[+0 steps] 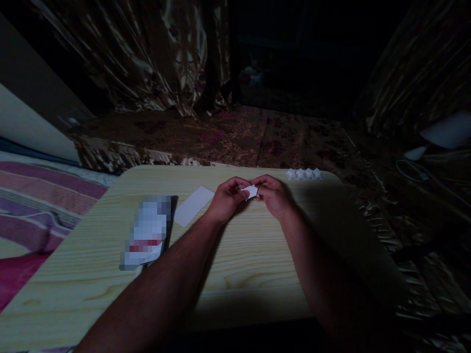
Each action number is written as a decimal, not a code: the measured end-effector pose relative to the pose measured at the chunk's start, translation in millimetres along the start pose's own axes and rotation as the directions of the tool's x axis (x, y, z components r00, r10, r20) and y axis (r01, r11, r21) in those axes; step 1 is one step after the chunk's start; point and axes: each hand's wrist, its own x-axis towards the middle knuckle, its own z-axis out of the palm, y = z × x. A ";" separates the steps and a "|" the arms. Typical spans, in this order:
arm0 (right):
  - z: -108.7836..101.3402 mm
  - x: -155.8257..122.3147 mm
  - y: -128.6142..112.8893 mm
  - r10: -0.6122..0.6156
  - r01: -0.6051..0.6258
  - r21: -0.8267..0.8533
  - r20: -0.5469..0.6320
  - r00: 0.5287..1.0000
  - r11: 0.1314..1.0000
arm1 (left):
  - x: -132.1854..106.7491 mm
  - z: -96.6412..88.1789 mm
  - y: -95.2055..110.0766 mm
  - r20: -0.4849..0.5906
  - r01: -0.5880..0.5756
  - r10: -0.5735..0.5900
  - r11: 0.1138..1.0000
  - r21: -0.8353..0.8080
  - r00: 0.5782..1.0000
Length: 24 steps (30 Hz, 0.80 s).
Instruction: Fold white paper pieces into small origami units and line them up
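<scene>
Both my hands meet above the far middle of a light wooden table (pixel 243 274). My left hand (pixel 227 198) and my right hand (pixel 274 195) each pinch a small folded white paper piece (pixel 251 191) between the fingertips. A blank white paper strip (pixel 193 206) lies flat just left of my left hand. A row of several small folded white paper shapes (pixel 304 173) sits at the table's far right edge.
A blurred rectangular item (pixel 147 233) lies on the table's left part. A striped pink blanket (pixel 33 201) is at the left. Shiny dark patterned fabric (pixel 221 137) covers the surface behind, with curtains above. White objects and a cable (pixel 423 162) lie at the right.
</scene>
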 end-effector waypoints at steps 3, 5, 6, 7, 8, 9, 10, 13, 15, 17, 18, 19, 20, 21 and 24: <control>-0.5 1.4 2.1 -0.005 0.005 -0.004 -0.013 1.000 1.000 | 0.1 -0.4 -0.6 -0.006 -0.005 0.006 1.000 0.007 1.000; -0.8 2.0 3.1 -0.009 0.009 -0.007 -0.014 1.000 1.000 | 0.0 -0.3 -0.8 -0.013 -0.009 0.009 1.000 0.008 1.000; -1.0 2.1 3.6 -0.009 0.009 -0.012 -0.012 1.000 1.000 | 0.0 -0.2 -0.8 -0.016 -0.009 0.009 1.000 0.007 1.000; -1.2 2.2 4.0 -0.008 0.008 -0.018 -0.011 1.000 1.000 | 0.0 -0.1 -0.8 -0.018 -0.010 0.010 1.000 0.004 1.000; -1.4 2.3 4.4 -0.006 0.005 -0.025 -0.011 1.000 1.000 | -0.1 0.0 -0.8 -0.017 -0.011 0.011 1.000 0.002 1.000; -1.6 2.3 4.7 -0.004 0.003 -0.031 -0.014 1.000 1.000 | -0.1 0.1 -0.7 -0.016 -0.013 0.013 1.000 0.001 1.000; -1.8 2.3 5.0 -0.003 0.002 -0.034 -0.018 1.000 0.999 | -0.1 0.1 -0.6 -0.015 -0.014 0.014 1.000 0.000 1.000; -2.1 2.4 5.6 -0.002 0.001 -0.036 -0.029 1.000 0.999 | -0.1 0.2 -0.2 -0.017 -0.016 0.016 1.000 -0.005 1.000; -2.1 2.5 5.7 0.001 -0.002 -0.036 -0.034 0.999 0.999 | 0.0 0.1 0.0 -0.019 -0.015 0.014 1.000 -0.016 1.000; -2.1 2.5 5.4 0.010 -0.012 -0.036 -0.039 0.999 0.999 | 0.1 -0.2 0.0 -0.021 -0.006 0.005 0.999 -0.033 1.000; -1.9 2.4 5.2 0.016 -0.017 -0.032 -0.038 0.999 0.999 | 0.2 -0.4 0.0 -0.020 0.002 -0.003 0.999 -0.042 1.000; -1.8 2.3 5.0 0.020 -0.021 -0.025 -0.034 0.999 0.999 | 0.2 -0.7 -0.1 -0.015 0.013 -0.014 0.999 -0.052 1.000; -1.6 2.2 4.7 0.023 -0.023 -0.015 -0.023 0.999 1.000 | 0.2 -1.1 -0.1 -0.009 0.024 -0.025 0.998 -0.063 1.000; -1.3 2.0 4.4 0.025 -0.025 -0.003 -0.009 1.000 1.000 | 0.1 -1.4 -0.3 -0.001 0.035 -0.035 0.997 -0.073 0.999; -0.9 1.8 3.5 0.024 -0.024 0.033 0.013 1.000 0.999 | 0.1 -2.6 -0.8 0.021 0.055 -0.053 0.994 -0.094 0.998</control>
